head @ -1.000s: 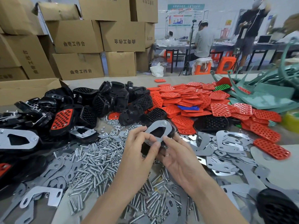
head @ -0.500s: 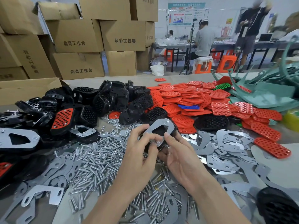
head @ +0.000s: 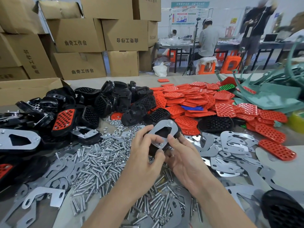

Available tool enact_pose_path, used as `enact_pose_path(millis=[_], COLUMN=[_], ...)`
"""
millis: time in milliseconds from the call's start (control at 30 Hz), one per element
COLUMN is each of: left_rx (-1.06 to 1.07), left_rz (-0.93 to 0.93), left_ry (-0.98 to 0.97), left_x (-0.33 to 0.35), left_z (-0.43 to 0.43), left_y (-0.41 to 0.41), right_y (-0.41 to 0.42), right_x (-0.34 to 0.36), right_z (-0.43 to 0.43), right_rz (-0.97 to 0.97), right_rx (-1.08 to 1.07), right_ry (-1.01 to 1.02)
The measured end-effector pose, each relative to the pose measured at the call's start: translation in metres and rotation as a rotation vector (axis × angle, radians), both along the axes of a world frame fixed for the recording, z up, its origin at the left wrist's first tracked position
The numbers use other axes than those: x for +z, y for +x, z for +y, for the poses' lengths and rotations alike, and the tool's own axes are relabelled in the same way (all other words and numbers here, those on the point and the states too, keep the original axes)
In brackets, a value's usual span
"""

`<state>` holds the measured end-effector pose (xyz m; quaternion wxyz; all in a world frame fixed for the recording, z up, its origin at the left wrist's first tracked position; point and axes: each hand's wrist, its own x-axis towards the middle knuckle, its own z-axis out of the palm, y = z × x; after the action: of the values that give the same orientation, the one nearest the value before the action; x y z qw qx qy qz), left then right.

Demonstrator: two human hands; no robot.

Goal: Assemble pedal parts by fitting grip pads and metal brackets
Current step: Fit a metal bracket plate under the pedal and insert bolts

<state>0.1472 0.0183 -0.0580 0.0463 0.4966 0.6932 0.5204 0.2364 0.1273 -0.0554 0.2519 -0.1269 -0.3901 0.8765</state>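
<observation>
Currently, head view only. We see both hands raised over the middle of the tabletop [head: 98, 82], twd its near edge. They share one black pedal body [head: 152, 149] w/ a grey metal bracket [head: 160, 125] lying flat on its upturned underside. Our left hand [head: 143, 155] curls round the pedal body's left side, fingers bent over the bracket's near end. Our right hand [head: 184, 158] cradles it from below, thumb pressed on the bracket's right rim. Both hands are closed firmly on the part.

Change vs. a sec ago: the part sits in much the same spot, but the left fingers have slid off the bracket's near end. A bolt stub [head: 161, 143] now shows poking up through it, and a second stub [head: 171, 122] stands at the far end. We judge the bracket is seated over its bolts and nuts come next.

Hard to tell: the left fingertips are motion-blurred, so we can't say whether they pinch a nut. The pedal's grip-pad face points down, hidden. Loose bolts [head: 102, 162] lie under the wrists, spare brackets [head: 230, 142] to the right, red grip pads [head: 189, 99] twd the far right. The tabletop's near edge is cut off.
</observation>
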Motion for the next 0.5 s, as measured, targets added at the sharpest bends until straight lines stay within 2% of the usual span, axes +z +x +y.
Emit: enact_pose_path(millis=[500], left_rx=[-0.009], left_rz=[-0.042], left_ry=[0.045], left_x=[0.0020], left_z=[0.0004], left_y=[0.0042], right_y=[-0.0020], right_x=[-0.0041], right_z=[0.0019], right_rz=[-0.019], right_rx=[-0.035], right_ry=[-0.007])
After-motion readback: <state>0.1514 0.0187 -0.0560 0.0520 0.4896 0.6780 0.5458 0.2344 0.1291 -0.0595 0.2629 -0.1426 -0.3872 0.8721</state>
